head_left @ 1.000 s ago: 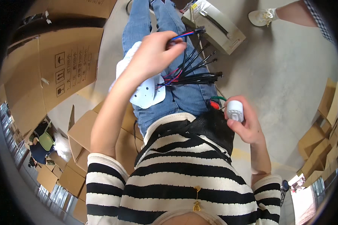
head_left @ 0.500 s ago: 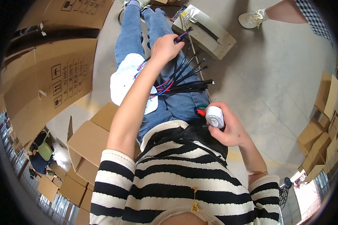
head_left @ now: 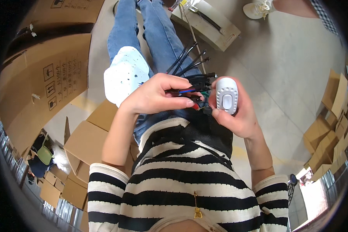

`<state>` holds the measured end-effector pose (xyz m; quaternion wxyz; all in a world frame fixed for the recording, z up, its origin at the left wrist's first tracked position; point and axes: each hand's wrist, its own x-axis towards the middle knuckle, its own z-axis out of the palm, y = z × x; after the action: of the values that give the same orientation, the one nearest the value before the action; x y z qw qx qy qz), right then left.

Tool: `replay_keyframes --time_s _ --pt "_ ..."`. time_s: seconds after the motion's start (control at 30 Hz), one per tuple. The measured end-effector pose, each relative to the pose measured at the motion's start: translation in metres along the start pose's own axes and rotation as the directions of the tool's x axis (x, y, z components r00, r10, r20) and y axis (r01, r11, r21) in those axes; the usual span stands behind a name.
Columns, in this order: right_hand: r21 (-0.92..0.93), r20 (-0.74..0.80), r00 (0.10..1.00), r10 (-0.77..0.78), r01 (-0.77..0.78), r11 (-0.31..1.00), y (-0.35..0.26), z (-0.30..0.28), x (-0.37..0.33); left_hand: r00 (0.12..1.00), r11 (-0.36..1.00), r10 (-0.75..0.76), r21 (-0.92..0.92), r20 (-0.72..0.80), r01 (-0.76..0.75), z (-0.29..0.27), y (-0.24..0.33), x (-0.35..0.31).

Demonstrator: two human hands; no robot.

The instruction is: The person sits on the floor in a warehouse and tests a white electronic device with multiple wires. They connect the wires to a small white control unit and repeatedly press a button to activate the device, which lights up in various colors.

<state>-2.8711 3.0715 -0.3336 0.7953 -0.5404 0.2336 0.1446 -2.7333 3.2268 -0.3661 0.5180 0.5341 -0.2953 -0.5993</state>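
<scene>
My left hand (head_left: pixel 160 92) is closed around a black-sheathed cable (head_left: pixel 181 91) that shows red and blue wires. In my right hand (head_left: pixel 243 118) sits a white rounded handheld device (head_left: pixel 227 94) with a ridged ring and a grey oval button. Close to the right thumb is a small black connector (head_left: pixel 207 110); I cannot tell whether the fingers grip it. More black cables (head_left: pixel 197 65) fan out over my lap beyond both hands, partly hidden by the left one. A red piece (head_left: pixel 196 106) shows between the hands.
A white speckled piece (head_left: pixel 123 75) lies over my left thigh. Beyond my legs stands a beige box-shaped machine (head_left: pixel 208 25) with a black handle. Cardboard boxes (head_left: pixel 89 141) are at the left, others (head_left: pixel 324 131) at the right. Another person's shoe (head_left: pixel 258 9) is at the far right.
My left hand has come back toward me with the cable, close beside the right hand. The right hand has risen slightly and turned the white device's button face upward.
</scene>
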Motion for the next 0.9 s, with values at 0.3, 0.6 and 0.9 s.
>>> replay_keyframes --time_s 0.3,0.6,0.9 --pt "-0.021 -0.074 0.994 -0.081 0.079 0.997 0.004 0.006 0.001 0.974 0.904 0.222 0.382 -0.041 -0.190 0.011 0.004 -0.002" --pt "-0.153 -0.155 0.981 -0.115 0.091 0.984 0.004 0.013 -0.002 0.933 0.824 0.324 0.530 -0.157 -0.197 0.017 0.001 -0.007" --pt "-0.243 -0.207 0.967 -0.150 0.098 0.965 0.013 0.014 0.000 0.917 0.743 0.364 0.645 -0.165 -0.179 0.024 -0.001 -0.005"
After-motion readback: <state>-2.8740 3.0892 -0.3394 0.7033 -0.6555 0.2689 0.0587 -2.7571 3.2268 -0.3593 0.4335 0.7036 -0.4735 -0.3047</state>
